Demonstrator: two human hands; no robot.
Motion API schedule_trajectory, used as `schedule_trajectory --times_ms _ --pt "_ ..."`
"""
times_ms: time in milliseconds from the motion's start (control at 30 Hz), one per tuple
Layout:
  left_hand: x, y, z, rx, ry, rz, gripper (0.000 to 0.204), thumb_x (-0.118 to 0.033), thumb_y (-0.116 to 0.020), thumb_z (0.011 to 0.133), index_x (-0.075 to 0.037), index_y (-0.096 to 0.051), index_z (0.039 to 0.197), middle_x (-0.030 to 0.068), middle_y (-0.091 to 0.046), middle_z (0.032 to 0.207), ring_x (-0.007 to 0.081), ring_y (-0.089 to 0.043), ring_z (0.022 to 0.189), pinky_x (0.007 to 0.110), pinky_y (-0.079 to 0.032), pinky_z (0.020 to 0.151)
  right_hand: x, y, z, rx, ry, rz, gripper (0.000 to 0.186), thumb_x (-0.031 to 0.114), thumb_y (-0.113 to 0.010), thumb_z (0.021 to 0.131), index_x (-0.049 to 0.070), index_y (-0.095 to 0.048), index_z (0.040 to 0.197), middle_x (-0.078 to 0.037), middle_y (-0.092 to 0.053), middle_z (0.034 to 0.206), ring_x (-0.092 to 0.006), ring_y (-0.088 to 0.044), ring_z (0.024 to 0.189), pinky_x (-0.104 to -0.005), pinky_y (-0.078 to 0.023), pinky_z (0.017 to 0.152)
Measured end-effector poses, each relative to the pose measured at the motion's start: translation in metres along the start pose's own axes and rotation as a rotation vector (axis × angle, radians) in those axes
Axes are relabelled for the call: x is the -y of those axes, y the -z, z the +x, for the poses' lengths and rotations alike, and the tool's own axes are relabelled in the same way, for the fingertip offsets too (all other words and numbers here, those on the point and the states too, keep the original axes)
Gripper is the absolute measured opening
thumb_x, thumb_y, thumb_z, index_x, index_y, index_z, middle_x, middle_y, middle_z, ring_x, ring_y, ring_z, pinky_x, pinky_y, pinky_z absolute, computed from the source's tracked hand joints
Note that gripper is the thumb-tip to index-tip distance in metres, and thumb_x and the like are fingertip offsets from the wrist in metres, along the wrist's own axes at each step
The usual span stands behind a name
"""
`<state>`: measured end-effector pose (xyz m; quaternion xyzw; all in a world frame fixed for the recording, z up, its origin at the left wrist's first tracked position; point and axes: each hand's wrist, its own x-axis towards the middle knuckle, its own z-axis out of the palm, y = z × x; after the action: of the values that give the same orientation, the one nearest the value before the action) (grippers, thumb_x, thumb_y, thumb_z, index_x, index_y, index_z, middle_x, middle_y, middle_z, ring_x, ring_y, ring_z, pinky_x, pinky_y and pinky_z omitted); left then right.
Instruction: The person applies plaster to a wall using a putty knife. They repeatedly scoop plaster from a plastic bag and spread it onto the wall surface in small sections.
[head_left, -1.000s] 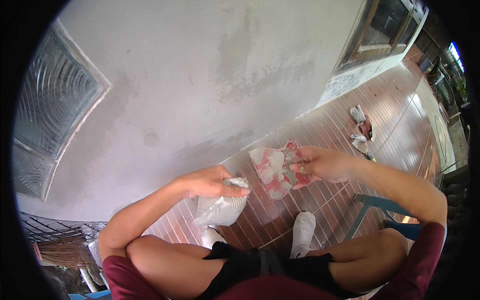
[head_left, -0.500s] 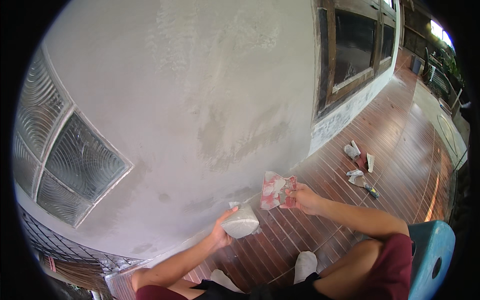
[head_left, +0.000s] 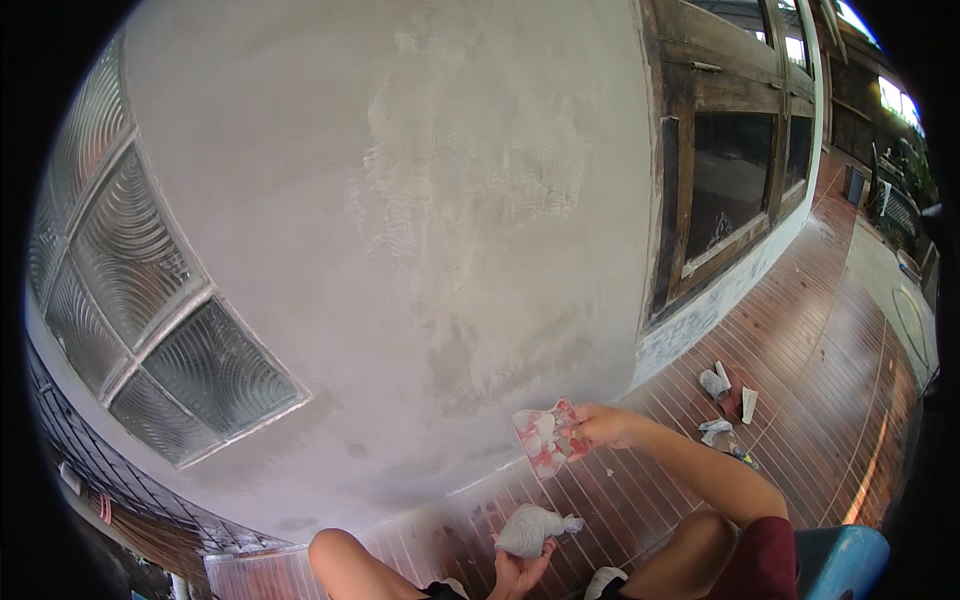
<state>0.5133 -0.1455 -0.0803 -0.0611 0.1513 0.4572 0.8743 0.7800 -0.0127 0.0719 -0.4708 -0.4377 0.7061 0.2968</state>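
My right hand [head_left: 603, 426] grips a thin red plate, a putty spreader [head_left: 540, 440], smeared with whitish-grey paste and held out just in front of the plastered wall [head_left: 480, 250]. Lower down, near my knees, my left hand [head_left: 522, 572] cups a pale grey plastic bag [head_left: 530, 527] from below; its contents cannot be seen, and a crumpled end sticks out to the right. Uneven patches of lighter and darker grey cover the wall. The spreader and the bag are apart from each other.
Patterned glass panes [head_left: 210, 365] are set in the wall at left. A dark wooden window frame [head_left: 690, 180] stands at right. On the brown slatted-looking floor [head_left: 790, 330] lie crumpled scraps [head_left: 715, 382] and a tool partly under white wrapping. A blue plastic seat [head_left: 845, 560] shows at lower right.
My left hand has drawn the bag down and back toward my body, away from the spreader. My right hand still holds the spreader, now tilted differently. The view has tipped upward, showing more wall.
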Motion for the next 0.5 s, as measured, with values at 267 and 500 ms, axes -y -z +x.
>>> schedule_trajectory --times_ms 267,500 --pt "-0.008 -0.041 -0.018 0.162 0.195 0.124 0.085 -0.067 -0.068 0.068 -0.017 -0.050 0.134 0.0130 -0.043 0.140 0.0369 -0.040 0.127 0.057 -0.035 0.104 0.004 -0.015 -0.011 -0.036 0.146 0.038 0.026 0.010 -0.050 0.099 0.003 -0.054 0.124 -0.007 -0.061 0.117 -0.0157 -0.062 0.101 -0.0344 -0.057 0.085" --pt "-0.039 -0.066 -0.024 0.211 0.185 0.200 0.088 -0.050 -0.072 0.072 -0.009 -0.038 0.142 0.0175 -0.035 0.144 0.0449 -0.033 0.135 0.054 -0.055 0.089 -0.009 -0.008 -0.038 -0.247 0.127 0.008 0.022 0.010 -0.052 0.098 0.002 -0.058 0.118 -0.004 -0.062 0.108 -0.0122 -0.061 0.094 -0.0315 -0.056 0.083"
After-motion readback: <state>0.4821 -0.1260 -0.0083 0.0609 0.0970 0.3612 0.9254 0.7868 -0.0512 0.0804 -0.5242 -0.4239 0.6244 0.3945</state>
